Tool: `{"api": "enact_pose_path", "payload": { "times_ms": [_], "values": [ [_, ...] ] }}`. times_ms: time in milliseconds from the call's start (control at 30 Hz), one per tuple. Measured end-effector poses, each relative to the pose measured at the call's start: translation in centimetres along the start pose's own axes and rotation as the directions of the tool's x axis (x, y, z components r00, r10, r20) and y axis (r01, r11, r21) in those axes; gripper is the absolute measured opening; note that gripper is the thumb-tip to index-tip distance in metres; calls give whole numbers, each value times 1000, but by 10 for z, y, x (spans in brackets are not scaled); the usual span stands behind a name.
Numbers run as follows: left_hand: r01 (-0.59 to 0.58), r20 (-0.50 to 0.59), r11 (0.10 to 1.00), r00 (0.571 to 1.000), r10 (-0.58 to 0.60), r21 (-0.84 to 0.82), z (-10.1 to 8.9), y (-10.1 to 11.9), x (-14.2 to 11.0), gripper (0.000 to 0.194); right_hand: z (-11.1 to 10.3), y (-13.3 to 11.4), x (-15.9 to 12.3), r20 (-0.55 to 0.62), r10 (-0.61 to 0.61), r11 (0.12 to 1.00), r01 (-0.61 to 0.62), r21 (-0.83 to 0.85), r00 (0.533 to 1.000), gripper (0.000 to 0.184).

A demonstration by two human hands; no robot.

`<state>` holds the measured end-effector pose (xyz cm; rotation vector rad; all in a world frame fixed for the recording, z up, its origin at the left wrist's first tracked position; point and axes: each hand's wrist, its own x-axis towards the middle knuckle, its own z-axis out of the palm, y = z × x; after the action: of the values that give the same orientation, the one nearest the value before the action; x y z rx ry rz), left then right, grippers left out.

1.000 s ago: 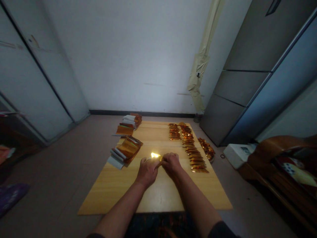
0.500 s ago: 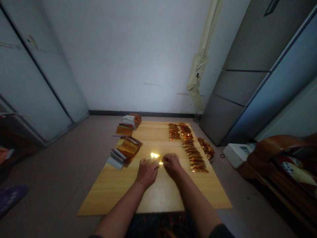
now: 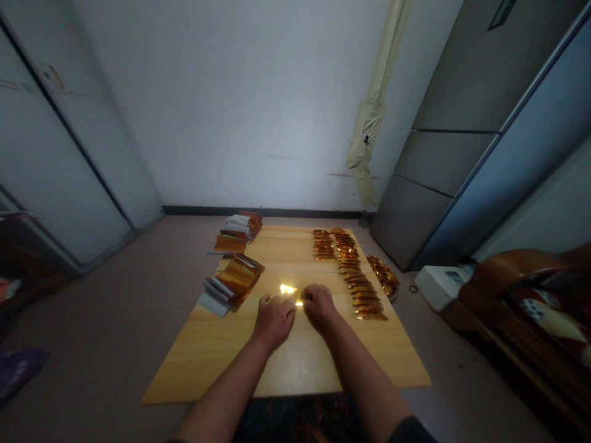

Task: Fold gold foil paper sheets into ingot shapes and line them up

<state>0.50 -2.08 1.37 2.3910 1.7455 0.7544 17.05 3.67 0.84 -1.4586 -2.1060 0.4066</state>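
A shiny gold foil sheet (image 3: 289, 289) catches bright light at the middle of the wooden table (image 3: 221, 363). My left hand (image 3: 275, 317) is closed on its left side, fingers bent and pressed together. On its right side, my right hand (image 3: 318, 303) pinches the foil with curled fingers. Much of the sheet is hidden by both hands, so its exact shape is unclear. To the left lie stacks of gold foil sheets (image 3: 240, 277) with pale paper among them. Right of my hands runs a row of folded gold foil pieces (image 3: 362, 289), overlapping one another.
A shorter row of folded foil (image 3: 324, 246) lies toward the far edge. Beyond the table's right edge stands a container heaped with gold foil (image 3: 383, 275). A white box (image 3: 438, 286) sits by a wooden bench (image 3: 503, 307). A grey refrigerator (image 3: 429, 160) is behind.
The view has shifted very slightly. Both hands stay on the foil sheet in nearly the same pose.
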Motion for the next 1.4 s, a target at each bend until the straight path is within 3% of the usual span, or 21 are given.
{"api": "enact_pose_path", "payload": {
  "times_ms": [200, 467, 600, 800, 967, 1100, 1400],
  "values": [
    [50, -1, 999, 999, -50, 7, -3, 4, 8, 17, -7, 6, -8, 71, -165, 983, 170, -70, 984, 28],
    [102, -80, 985, 993, -92, 139, 6, 1, 17, 14, -6, -24, -29, 74, -200, 956, 211, -205, 977, 13],
    [99, -37, 987, 995, -95, 130, 8, -1, 18, 14, -9, -27, -31, 107, -201, 964, 216, -154, 974, 14],
    [6, 26, 999, 1000, -7, 49, 10, -6, 19, 18, -10, -4, -22, 127, -300, 953, 304, -10, 945, 19],
    [-69, 16, 997, 997, 70, -18, 2, -10, 9, 18, -2, 10, -15, 67, -368, 928, 362, 83, 927, 15],
    [-61, -3, 996, 998, 61, -65, -3, -12, 2, 16, -2, 9, -13, 51, -388, 919, 381, 100, 920, 14],
    [-35, 11, 998, 999, 34, 62, -7, 1, 7, 12, -13, 2, -13, 97, -348, 937, 340, 83, 933, 14]
  ]
}}
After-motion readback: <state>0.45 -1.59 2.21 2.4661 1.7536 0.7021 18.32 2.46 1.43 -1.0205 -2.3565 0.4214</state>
